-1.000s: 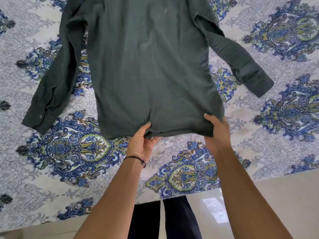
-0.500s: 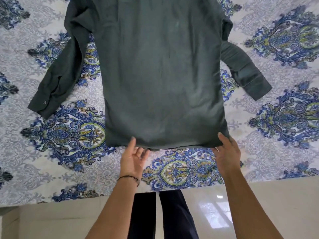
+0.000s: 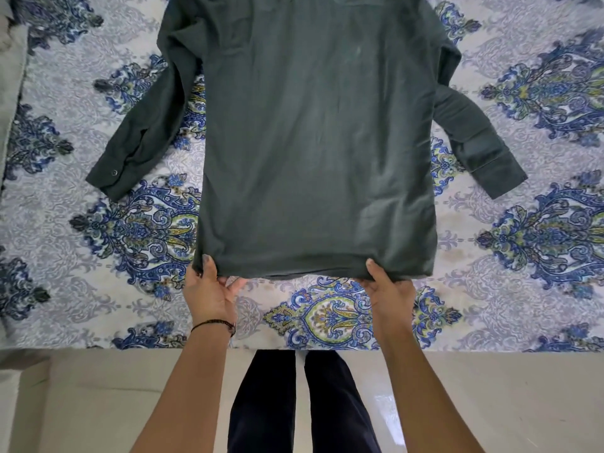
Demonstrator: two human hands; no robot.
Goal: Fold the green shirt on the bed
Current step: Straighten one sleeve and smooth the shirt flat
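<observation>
- My left hand [image 3: 209, 294] pinches the near hem of the green shirt [image 3: 313, 142] at its left corner: thumb on top of the cloth, fingers curled beneath, grip closed on the fabric.
- My right hand [image 3: 389, 291] pinches the same hem a little in from the right corner, thumb on top, fingers hidden under the cloth; grip closed on the fabric too.
- Hem [image 3: 294, 273] runs fairly straight between the two grips; a short stretch of it juts past my right hand to the corner.
- Thin dark bracelet [image 3: 215, 323] on my left wrist.
- Shirt lies back-side up and spread out on the bed [image 3: 523, 305], body flat with soft creases, collar end away from me and cut off by the top of the frame.
- Left sleeve [image 3: 140, 138] slants outward and toward me, cuff with one small button showing, resting on the sheet.
- Right sleeve [image 3: 474, 142] bends out from the shoulder, cuff flat on the sheet, well clear of my right hand.
- Sheet is pale grey with blue and green paisley medallions.
- Bed edge lies just beside my forearms; below it, glossy pale floor [image 3: 490, 403] and my dark trouser legs [image 3: 300, 403].
</observation>
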